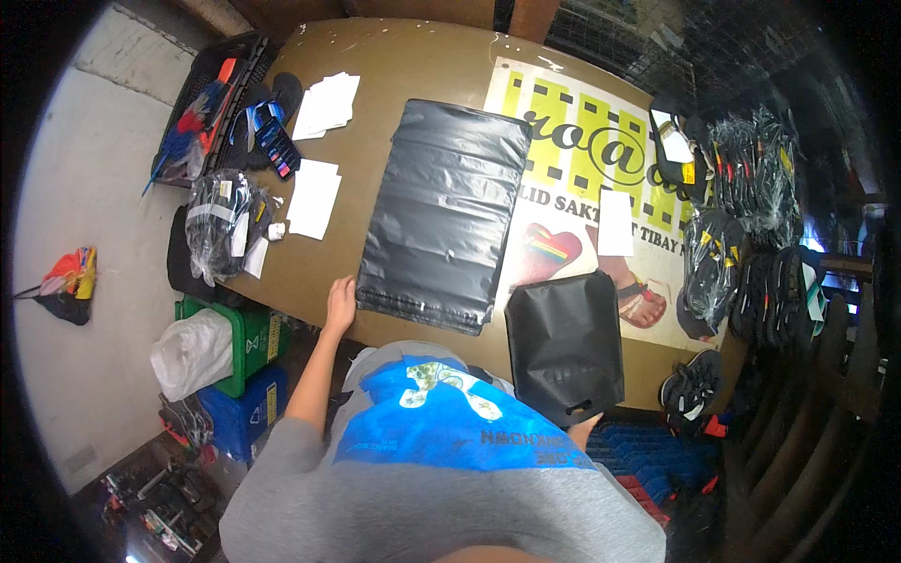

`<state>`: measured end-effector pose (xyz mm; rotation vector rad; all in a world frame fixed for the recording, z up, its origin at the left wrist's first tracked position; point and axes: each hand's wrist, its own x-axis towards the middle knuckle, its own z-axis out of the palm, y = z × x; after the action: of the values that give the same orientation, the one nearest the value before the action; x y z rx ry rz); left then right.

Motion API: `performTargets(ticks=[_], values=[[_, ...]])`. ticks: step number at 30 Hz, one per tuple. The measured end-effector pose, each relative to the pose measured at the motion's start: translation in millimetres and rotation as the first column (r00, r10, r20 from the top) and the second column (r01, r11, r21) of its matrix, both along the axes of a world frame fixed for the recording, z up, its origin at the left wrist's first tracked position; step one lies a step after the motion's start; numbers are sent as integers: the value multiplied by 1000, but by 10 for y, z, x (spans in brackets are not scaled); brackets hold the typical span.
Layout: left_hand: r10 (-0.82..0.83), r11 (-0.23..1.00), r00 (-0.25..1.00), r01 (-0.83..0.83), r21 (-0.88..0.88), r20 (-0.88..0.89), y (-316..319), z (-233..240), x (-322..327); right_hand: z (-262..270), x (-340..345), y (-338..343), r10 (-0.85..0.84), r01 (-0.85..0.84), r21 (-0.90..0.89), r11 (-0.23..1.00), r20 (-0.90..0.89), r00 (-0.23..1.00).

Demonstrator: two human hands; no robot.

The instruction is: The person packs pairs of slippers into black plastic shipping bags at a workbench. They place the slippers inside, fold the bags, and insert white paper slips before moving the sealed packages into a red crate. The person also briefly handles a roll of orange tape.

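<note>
A stack of black plastic mailer bags (443, 211) lies flat on the brown table (274, 267) in front of me. My left hand (341, 306) is at the stack's near left corner, by the table edge; whether its fingers grip anything is unclear. To the right, my right hand (586, 428) holds a black bag (563, 345) by its near end, beside a cut-out handle. Most of that hand is hidden under the bag, whose far end lies over a printed banner (535, 190).
White paper sheets (314, 199) and a smartphone (276, 146) lie at the left, near wrapped slippers (219, 222) and a black crate (190, 119). Packed sandals (753, 169) line the right side. Green (260, 348) and blue (246, 408) bins stand below left.
</note>
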<state>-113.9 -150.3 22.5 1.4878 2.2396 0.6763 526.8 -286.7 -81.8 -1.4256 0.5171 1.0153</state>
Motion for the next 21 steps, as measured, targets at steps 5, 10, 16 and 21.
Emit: performTargets(ticks=[5, 10, 16, 21], values=[[66, 918, 993, -24, -396, 93, 552, -112, 110, 354, 1139, -42, 5, 3, -160, 987, 44, 999], [-119, 934, 937, 219, -283, 329, 687, -35, 151, 1159, 1085, -72, -101, 122, -56, 991, 293, 951], [-455, 829, 429, 524, 195, 780, 1650, 777, 589, 1080, -93, -503, -143, 160, -105, 982, 155, 978], [-462, 769, 325, 610, 190, 825, 3020, 1970, 1020, 938, -688, -1254, -273, 284, -97, 954, 107, 956]])
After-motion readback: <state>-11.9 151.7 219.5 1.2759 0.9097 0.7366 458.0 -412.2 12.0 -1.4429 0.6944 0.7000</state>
